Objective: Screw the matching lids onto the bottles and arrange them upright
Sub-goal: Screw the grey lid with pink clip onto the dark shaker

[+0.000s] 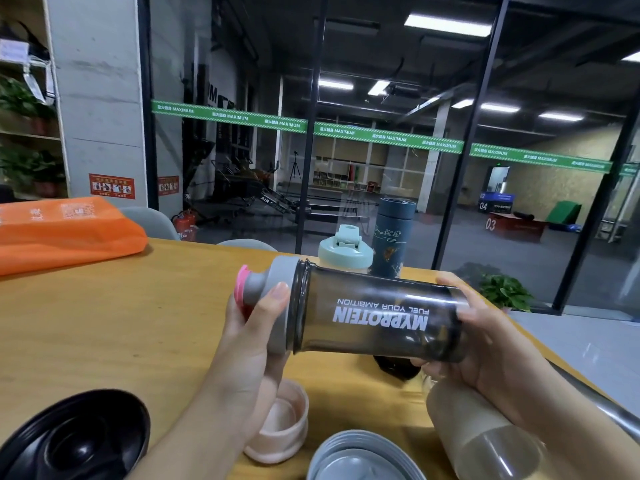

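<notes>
You held the smoky dark translucent plastic shaker bottle with white lettering [377,315] on its side above the yellow wooden table [104,327], mouth pointing to your left. Your left hand [249,344] was curled round the grey screw lid with the pink flip cap [268,303], thumb lying across its rim, and your right hand [485,341] was wrapped round the bottle's base, fingers curled over its far end. The lid sat square against the neck, so I judged you were in the middle of tightening it; whether the thread was fully home could not be told.

Two bottles looked finished: the pale bottle with the mint-green flip lid [344,249] and the dark blue patterned flask with its own cap [393,237] stood upright, close beside each other, at the far edge of the table.

Plenty seemed left. Near you lay a black round lid [79,438], upturned, a pale pink lid [280,424], also upturned and partly behind your left wrist, and a grey ribbed lid [360,455] at the bottom edge. A frosted translucent bottle [485,434] lay open-mouthed under your right forearm. A small dark object [394,368] sat beneath the shaker; what it was could not be made out. By my reckoning you were under halfway, with the shaker yet to be stood up.
</notes>
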